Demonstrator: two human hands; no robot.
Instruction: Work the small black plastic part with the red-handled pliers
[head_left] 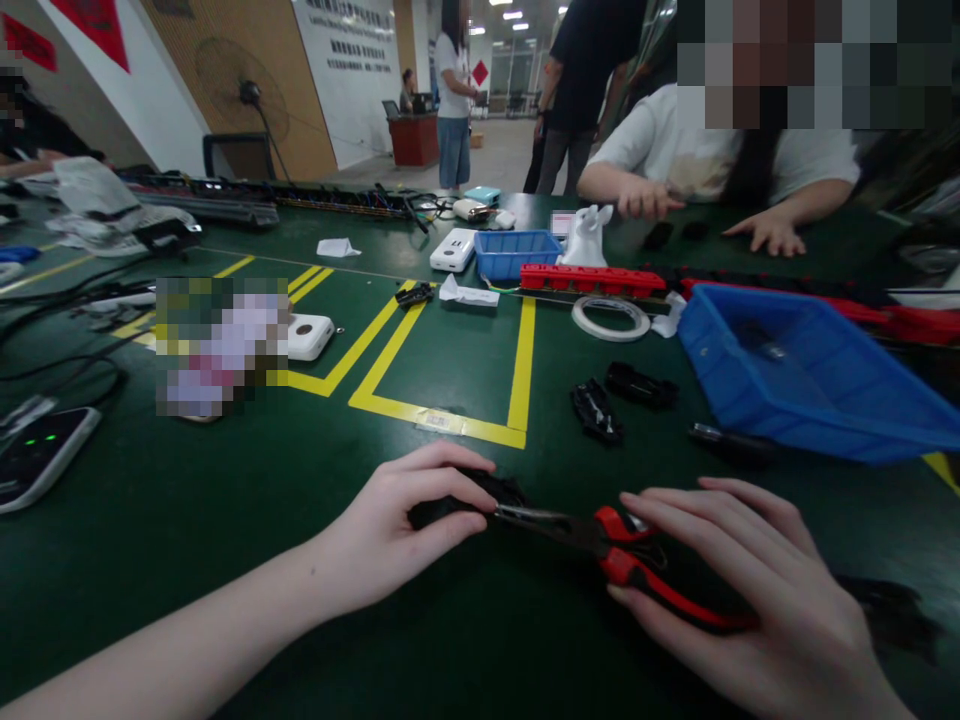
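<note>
My right hand (757,580) is wrapped round long-nose pliers (592,535) with red and black handles. The jaws point left and reach the fingertips of my left hand (420,515). That hand is closed on a small black plastic part (506,487), mostly covered by the fingers. Whether the jaw tips grip the part or only touch it, I cannot tell. Beyond the pliers, two black plastic parts (596,410) (641,384) lie on the green table (300,640). Another dark piece (731,440) rests in front of the blue bin.
A blue bin (810,400) stands at the right, with a tape roll (611,318) and red strip (592,280) beyond. Yellow tape (442,422) marks the tabletop. A smaller blue tray (517,255) and white devices (307,337) lie farther off. A person's hands (772,232) rest across the table.
</note>
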